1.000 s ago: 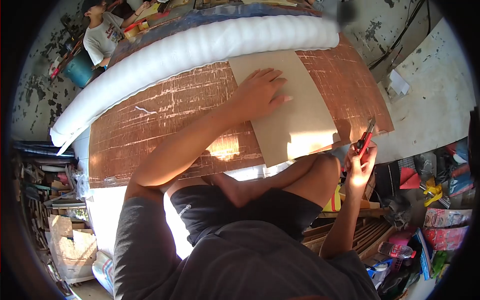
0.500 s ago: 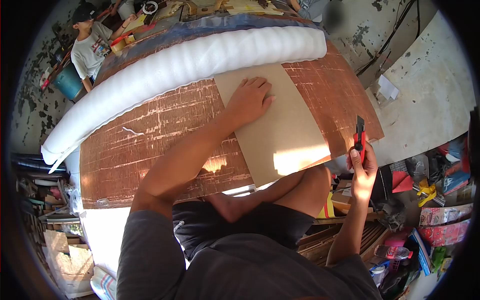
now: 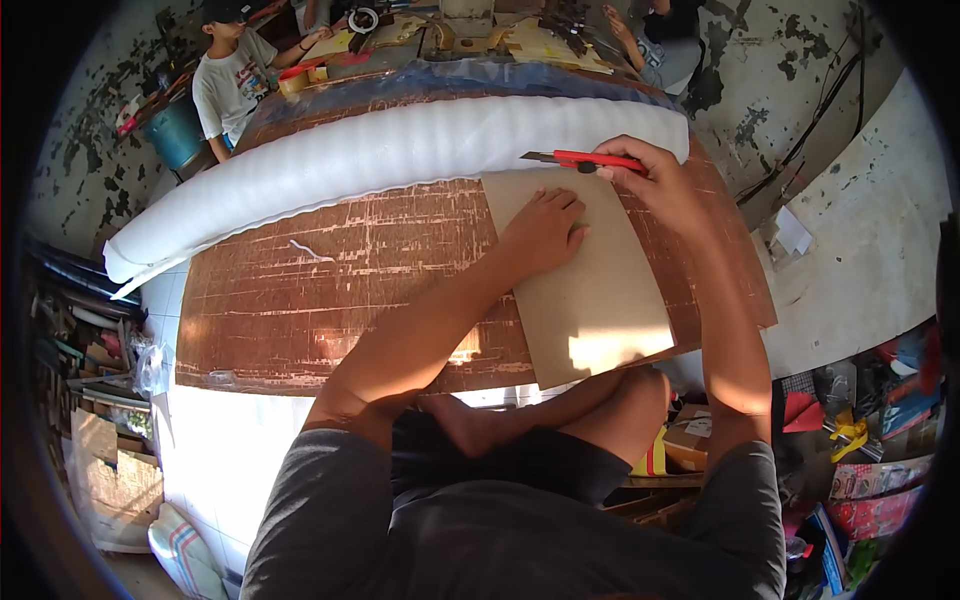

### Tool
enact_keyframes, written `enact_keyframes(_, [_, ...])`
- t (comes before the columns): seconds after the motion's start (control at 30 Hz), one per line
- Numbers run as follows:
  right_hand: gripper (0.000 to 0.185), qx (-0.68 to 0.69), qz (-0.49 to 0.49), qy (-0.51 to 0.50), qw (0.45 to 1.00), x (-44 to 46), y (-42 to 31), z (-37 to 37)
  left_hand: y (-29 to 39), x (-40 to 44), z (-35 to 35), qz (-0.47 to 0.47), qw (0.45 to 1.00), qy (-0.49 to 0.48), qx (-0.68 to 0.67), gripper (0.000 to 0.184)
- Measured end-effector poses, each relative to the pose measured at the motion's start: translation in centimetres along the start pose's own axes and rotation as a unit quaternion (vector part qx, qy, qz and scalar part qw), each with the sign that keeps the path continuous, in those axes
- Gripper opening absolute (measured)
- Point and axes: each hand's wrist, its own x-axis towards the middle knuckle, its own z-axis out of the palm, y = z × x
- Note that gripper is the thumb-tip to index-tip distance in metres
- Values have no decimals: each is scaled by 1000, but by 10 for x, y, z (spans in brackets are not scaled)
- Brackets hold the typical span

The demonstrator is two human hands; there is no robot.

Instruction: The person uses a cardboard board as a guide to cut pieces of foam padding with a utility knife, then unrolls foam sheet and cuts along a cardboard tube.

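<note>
My left hand (image 3: 545, 232) lies flat on a brown board (image 3: 600, 290), fingers spread a little, holding nothing. The board rests on a scratched reddish-brown table (image 3: 400, 270). My right hand (image 3: 645, 175) is closed around a red utility knife (image 3: 600, 160), its blade out and pointing left. The knife is over the board's far end, beside a long white foam roll (image 3: 400, 150) that lies across the table. A short white strip (image 3: 311, 251) is on the table at the left.
A person (image 3: 235, 80) is at the far left near a teal bucket (image 3: 175, 135); another person (image 3: 670, 50) is at the far right. A pale panel (image 3: 860, 230) leans at the right. Mixed clutter (image 3: 870, 430) fills the lower right, stacked scraps (image 3: 115, 450) the left.
My right hand has moved with the knife from the table's near right side up to the board's far end, and the blade has turned left. My left hand stays on the board. The view has shifted.
</note>
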Motion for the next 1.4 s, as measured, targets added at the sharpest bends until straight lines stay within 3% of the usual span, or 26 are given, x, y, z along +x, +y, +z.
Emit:
enact_keyframes(0.07, [21, 24, -38, -99, 994, 27, 18, 12, 0, 1, 0, -3, 1000, -5, -2, 42])
enact_keyframes(0.17, [19, 104, -28, -153, 982, 49, 45, 37, -3, 0, 3, -6, 1000, -4, -8, 43])
enact_keyframes(0.33, [23, 72, -31, -129, 989, 68, 64, 54, -5, -1, 7, -11, 1000, 1, 4, 42])
enact_keyframes(0.4, [22, 43, -52, -55, 996, 70, 61, 58, -2, -2, 4, -18, 1000, -7, -6, 42])
enact_keyframes(0.53, [21, -6, -87, -68, 994, 77, 60, 57, 0, -2, 3, -26, 1000, -5, -6, 42])
enact_keyframes(0.63, [21, -87, -125, -132, 979, 88, 60, 56, 0, -2, 2, -32, 999, -29, -6, 42])
enact_keyframes(0.7, [22, -158, -192, -116, 962, 97, 63, 54, -2, -1, 5, -22, 1000, -14, 5, 42])
enact_keyframes(1.03, [19, -162, -128, -198, 958, 127, 60, 44, -2, -2, 7, -24, 1000, -15, 3, 43])
enact_keyframes(1.4, [16, -176, -141, -212, 951, 136, 58, 41, -1, -2, 6, -25, 1000, -11, 5, 41])
